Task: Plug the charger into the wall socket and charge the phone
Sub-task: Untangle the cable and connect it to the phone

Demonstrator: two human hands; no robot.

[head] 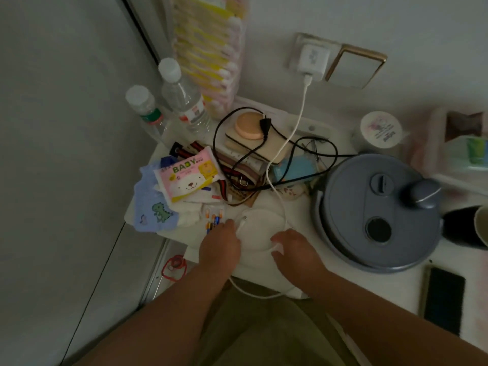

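Note:
A white charger [313,60] sits plugged into the wall socket [297,47] above the white table [343,278]. Its white cable [298,122] runs down across the clutter and loops over the table's front edge. My left hand [220,247] pinches the cable close to its free plug end [243,220]. Further along the loop, my right hand [293,249] holds the same cable. A dark phone [443,299] lies face up at the table's right front, apart from both hands.
A grey round appliance [375,212] stands right of my hands, with a black cord [243,154] tangled over a stack of items behind. Two water bottles [182,96], a baby wipes pack [187,178] and folded cloth crowd the left. A white tub [380,130] stands at the back right.

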